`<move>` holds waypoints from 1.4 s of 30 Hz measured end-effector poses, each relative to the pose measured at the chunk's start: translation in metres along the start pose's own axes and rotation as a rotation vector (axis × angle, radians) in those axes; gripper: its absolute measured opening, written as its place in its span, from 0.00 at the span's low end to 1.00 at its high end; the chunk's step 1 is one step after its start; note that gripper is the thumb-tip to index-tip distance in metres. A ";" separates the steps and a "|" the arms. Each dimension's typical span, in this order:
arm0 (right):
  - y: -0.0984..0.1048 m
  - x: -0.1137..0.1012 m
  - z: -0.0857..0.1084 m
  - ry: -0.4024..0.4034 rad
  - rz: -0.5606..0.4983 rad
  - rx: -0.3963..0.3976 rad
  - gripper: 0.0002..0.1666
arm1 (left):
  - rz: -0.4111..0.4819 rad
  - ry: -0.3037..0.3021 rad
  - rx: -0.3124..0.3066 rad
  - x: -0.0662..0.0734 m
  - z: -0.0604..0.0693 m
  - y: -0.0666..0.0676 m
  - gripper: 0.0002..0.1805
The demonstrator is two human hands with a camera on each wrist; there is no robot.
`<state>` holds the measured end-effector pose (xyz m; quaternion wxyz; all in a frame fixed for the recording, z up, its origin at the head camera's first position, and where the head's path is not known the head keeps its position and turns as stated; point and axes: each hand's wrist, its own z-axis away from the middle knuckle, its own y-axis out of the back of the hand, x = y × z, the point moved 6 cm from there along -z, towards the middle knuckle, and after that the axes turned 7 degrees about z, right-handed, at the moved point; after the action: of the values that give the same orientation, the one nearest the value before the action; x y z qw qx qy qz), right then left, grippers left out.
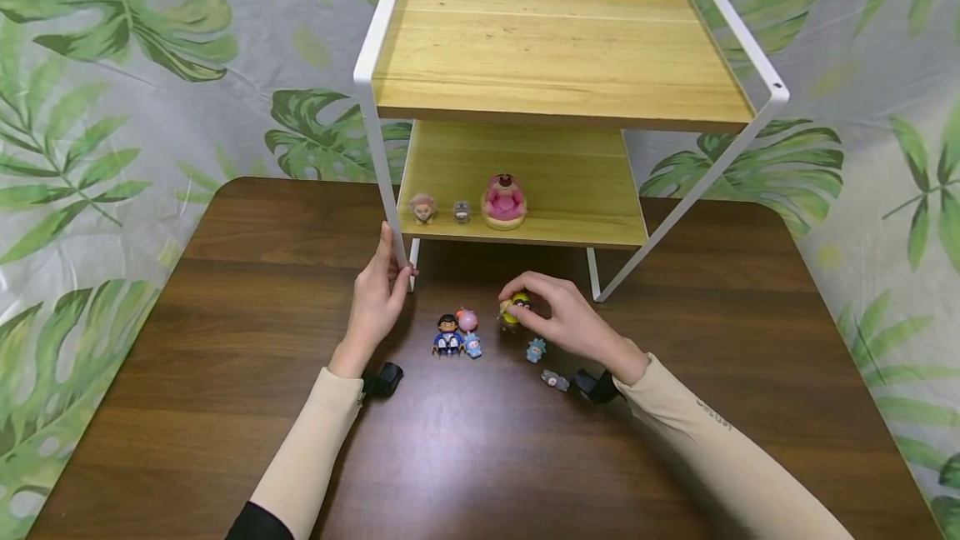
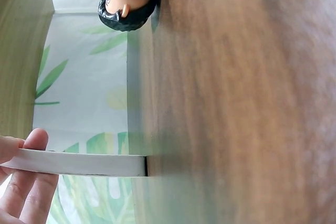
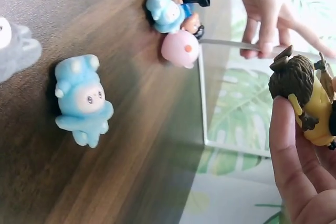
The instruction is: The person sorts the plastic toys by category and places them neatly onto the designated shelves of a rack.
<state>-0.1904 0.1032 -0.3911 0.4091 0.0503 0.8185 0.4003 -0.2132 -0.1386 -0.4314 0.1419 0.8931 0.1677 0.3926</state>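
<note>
Cream fabric sleeves (image 1: 720, 432) enter at seven and four o'clock over a dark brown wood-grain table (image 1: 435, 482).

Right hand (image 1: 568, 317): narrow, pinching a small yellow-bodied figure with ridged brown hair (image 3: 316, 121). This figure is on the near side of a light-wood lower shelf board (image 1: 577, 190), whose front edge lies at its twelve o'clock. Contact between figure and table cannot be told.

Left hand (image 1: 375, 298): thumb and fingers close on opposite sides of a white metal shelf leg (image 2: 79, 164).

At the held figure's five o'clock lie a light blue figure (image 3: 84, 103) and, farther out, a grey figure (image 1: 555, 381). Toward nine, a black-haired figure in blue (image 1: 447, 338), a round pink toy (image 1: 468, 321) and a second light blue figure (image 1: 472, 346) sit close together; a strip of tabletop separates them from it.

On the board, a pink bear on a round base (image 1: 504, 202) stands near the front edge; bare wood runs from it to the three o'clock edge.
</note>
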 end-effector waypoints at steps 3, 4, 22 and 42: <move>0.003 -0.002 0.000 0.012 0.007 0.010 0.08 | 0.008 -0.003 -0.001 0.001 0.000 0.000 0.57; 0.003 -0.002 0.000 0.017 0.009 0.012 0.09 | 0.010 -0.003 -0.002 0.001 0.000 0.000 0.57; 0.029 -0.010 -0.005 0.073 -0.012 0.061 0.15 | 0.005 0.012 -0.004 0.000 -0.001 -0.001 0.59; 0.059 -0.018 -0.010 0.112 0.032 0.175 0.17 | 0.014 0.019 -0.006 0.000 -0.001 -0.001 0.59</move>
<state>-0.2006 0.1295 -0.3353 0.3504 0.0764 0.8709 0.3360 -0.2138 -0.1377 -0.4314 0.1402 0.8900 0.1614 0.4027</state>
